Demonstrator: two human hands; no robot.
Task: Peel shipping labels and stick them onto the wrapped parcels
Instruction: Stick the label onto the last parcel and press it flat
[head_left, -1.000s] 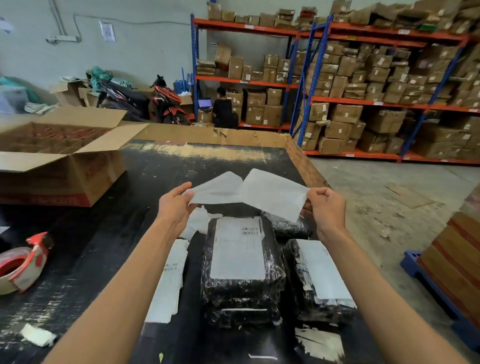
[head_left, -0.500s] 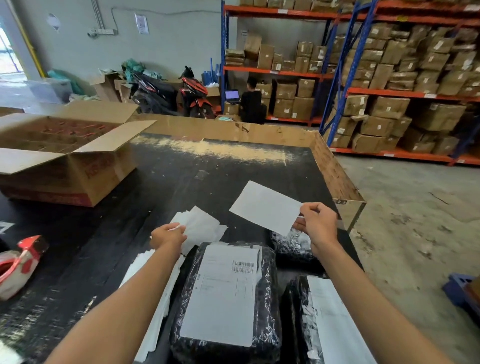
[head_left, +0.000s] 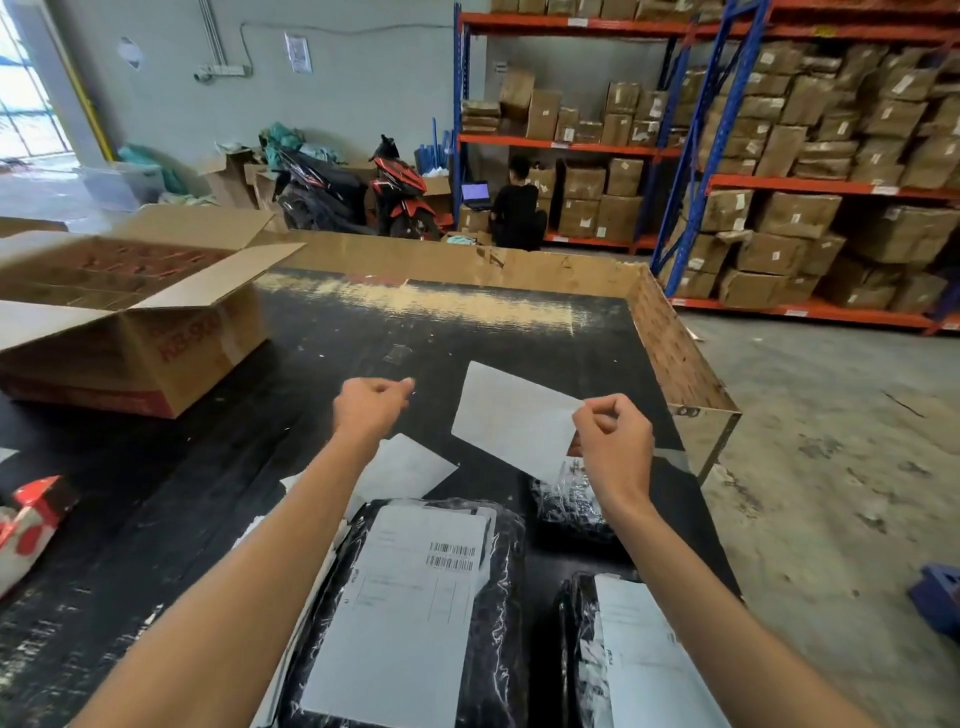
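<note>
Black table (head_left: 208, 467): past 2 labelled parcels (head_left: 400, 613), bare parcel (head_left: 571, 504) sits just below right hand (head_left: 613, 441), which pinches peeled label (head_left: 511, 421) by its right edge, sheet's long axis running left toward curled, empty left hand (head_left: 371, 408).

A warehouse packing area is shown. Tall blue-and-orange racks (head_left: 691, 156) at the back and right are stacked with taped cardboard boxes (head_left: 795, 215) above a bare concrete floor (head_left: 810, 426). A black-topped packing table (head_left: 363, 338) is laid with film-wrapped parcels (head_left: 501, 597) bearing shipping labels (head_left: 405, 597), an open carton (head_left: 156, 338) and a tape dispenser (head_left: 31, 519). Motorbikes (head_left: 400, 195) are parked by the wall, near a person (head_left: 517, 213) seated at a laptop (head_left: 477, 192).
</note>
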